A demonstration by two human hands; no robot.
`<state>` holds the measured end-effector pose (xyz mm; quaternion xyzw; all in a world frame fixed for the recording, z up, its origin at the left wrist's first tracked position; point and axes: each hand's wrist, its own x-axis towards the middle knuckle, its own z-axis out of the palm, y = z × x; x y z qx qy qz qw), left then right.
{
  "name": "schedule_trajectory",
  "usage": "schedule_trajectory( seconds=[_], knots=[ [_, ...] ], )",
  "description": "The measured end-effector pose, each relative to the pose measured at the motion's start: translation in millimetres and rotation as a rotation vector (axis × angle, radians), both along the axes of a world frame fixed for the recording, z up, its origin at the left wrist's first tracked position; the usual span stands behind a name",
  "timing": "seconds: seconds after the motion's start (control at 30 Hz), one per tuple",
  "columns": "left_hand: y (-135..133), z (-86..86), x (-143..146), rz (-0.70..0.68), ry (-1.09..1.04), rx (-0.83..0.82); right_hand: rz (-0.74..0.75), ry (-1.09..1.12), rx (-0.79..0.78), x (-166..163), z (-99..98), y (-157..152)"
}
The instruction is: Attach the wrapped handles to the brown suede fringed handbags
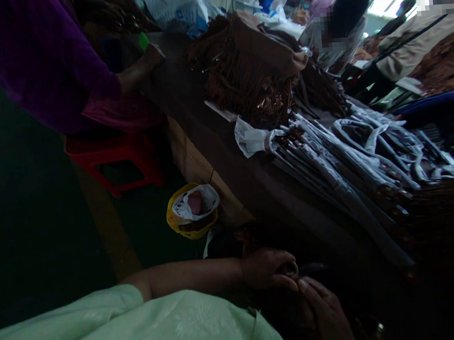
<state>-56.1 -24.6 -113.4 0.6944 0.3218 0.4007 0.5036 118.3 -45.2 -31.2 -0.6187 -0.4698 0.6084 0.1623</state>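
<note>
In dim light at the bottom of the head view, my left hand closes thumb and fingers on a small brass-coloured metal ring. My right hand meets it from the lower right, its thumb and fingertips pinched together just below the ring. What lies between those fingertips is too dark to make out. Dark brown material hangs around both hands, its shape lost in shadow. On the table beyond lie many long straps wrapped in whitish film, with brown ends and metal fittings.
A heap of brown strips stands at the back of the table. A yellow basket with a white bag sits on the floor by the table's side. At upper left, a co-worker in a purple sleeve sits on a red stool. Other people are farther back.
</note>
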Motion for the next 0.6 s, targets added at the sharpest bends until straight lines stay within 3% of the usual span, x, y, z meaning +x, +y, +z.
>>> schedule_trajectory(
  seconds=[0.23,0.6],
  knots=[
    [1.9,6.1,-5.6,-0.116,0.049,-0.174,0.234,-0.163,0.104,5.5,6.6,9.7],
    [6.1,9.2,-7.0,-0.146,0.091,-0.222,0.165,-0.25,0.094,3.2,-4.5,3.6]
  ],
)
